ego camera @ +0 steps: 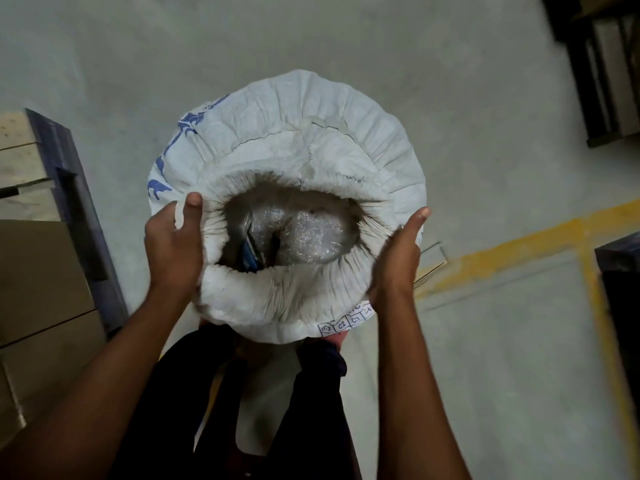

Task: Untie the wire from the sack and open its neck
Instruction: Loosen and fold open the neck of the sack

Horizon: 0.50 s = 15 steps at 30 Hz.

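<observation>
A person is standing over a white woven sack on the grey concrete floor, its neck already gaping; no wire is showing. The left hand is pinching the left rim, thumb on top; the right hand is lying flat against the right rim, fingers hidden, closure uncertain. Rolling the pleated, crinkled rim outward evenly should be keeping the round mouth open over the glossy clear plastic inside.

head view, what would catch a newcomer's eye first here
The big white sack fills the middle of the view, its neck rolled down and open over a clear plastic bag inside. The left hand and right hand grip the rolled rim on either side. A yellow floor line runs off to the right.
</observation>
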{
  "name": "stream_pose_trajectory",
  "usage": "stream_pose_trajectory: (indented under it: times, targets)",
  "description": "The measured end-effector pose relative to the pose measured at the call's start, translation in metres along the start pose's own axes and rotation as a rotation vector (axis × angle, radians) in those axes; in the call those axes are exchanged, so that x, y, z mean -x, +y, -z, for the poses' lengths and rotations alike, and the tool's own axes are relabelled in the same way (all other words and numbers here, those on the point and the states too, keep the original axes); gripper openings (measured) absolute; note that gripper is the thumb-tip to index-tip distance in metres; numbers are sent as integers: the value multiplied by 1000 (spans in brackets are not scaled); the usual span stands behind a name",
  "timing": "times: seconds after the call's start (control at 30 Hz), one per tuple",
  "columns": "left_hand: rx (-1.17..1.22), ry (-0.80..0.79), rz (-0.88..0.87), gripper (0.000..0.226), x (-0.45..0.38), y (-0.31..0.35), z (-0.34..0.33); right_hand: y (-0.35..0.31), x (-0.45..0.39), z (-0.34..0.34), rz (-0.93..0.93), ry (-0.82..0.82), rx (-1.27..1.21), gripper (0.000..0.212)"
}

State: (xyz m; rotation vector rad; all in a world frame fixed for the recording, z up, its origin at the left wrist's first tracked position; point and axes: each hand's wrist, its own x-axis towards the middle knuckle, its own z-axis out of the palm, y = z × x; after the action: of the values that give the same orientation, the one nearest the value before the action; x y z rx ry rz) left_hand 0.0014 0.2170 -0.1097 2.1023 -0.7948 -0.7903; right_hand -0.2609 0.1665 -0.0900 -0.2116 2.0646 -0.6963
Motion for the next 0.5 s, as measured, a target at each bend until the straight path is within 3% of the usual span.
stream_pose_trajectory:
  times: [0.1, 0.3, 0.37, 0.5]
  targets:
    - [-20, -7, -14, 71, 0, -7, 6, -3, -7, 20, 2, -22, 140, 107]
    - [-100, 98, -10, 44, 12, -11, -8, 5, -4, 17, 183, 59, 325, 120]
    - [-138, 106, -7, 48, 10, -10, -4, 7, -7, 17, 227, 74, 346, 111]
    - [-351, 46, -84, 75, 10, -6, 9, 18, -5, 22, 514, 182, 490, 58]
